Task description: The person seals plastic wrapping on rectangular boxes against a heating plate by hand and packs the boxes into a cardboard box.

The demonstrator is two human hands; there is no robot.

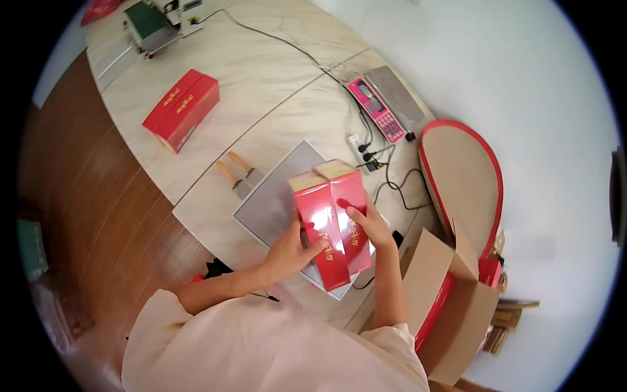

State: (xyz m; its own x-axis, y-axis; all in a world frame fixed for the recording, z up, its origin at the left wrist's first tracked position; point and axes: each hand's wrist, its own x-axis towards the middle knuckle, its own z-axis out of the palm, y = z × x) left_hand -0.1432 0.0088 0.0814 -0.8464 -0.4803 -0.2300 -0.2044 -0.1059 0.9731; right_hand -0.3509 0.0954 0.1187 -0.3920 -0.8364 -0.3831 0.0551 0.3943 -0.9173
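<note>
Two red boxes with gold lettering, side by side, are held up over a grey metal plate (268, 202) on the table. My left hand (290, 249) grips the left red box (321, 225), its thumb lying on the front face. On the other side, my right hand (370, 222) grips the right red box (356, 251), thumb also on the front. The upper ends of both boxes show a cream colour. Another pair of red boxes (183, 108) rests on the table at the upper left.
Two wooden-handled scrapers (239, 175) lie left of the plate. A pink scale display (377, 108), a power strip (363, 154) and cables are at the upper right. An open cardboard carton (418, 274) with red contents stands at the right. A machine (151, 29) sits at the top left.
</note>
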